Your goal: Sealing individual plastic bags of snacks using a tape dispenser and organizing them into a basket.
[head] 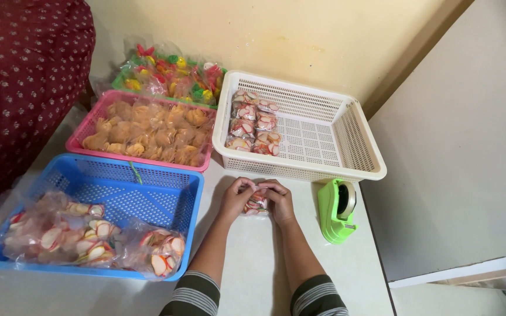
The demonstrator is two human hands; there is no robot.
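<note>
On the white surface [253,257] just before the cream plastic basket [323,131], the left hand [236,198] and right hand [279,199] pinch the neck of a small clear crinkly bag of red-and-white crackers [255,204], seemingly light, slippery and brittle, best held at its gathered top.

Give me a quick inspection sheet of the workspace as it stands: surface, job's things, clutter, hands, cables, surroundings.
Surface: white table.
Job's things: small cracker packet held between both hands; cream basket with sealed packets at its left; green tape dispenser beside the right hand.
Clutter: blue basket with open bags; pink basket of yellow crackers; green basket of coloured ones.
Hands: left hand and right hand pinch the packet's top.
Cables: nothing seen.
Surroundings: yellow wall; dark red dotted fabric at left.
</note>
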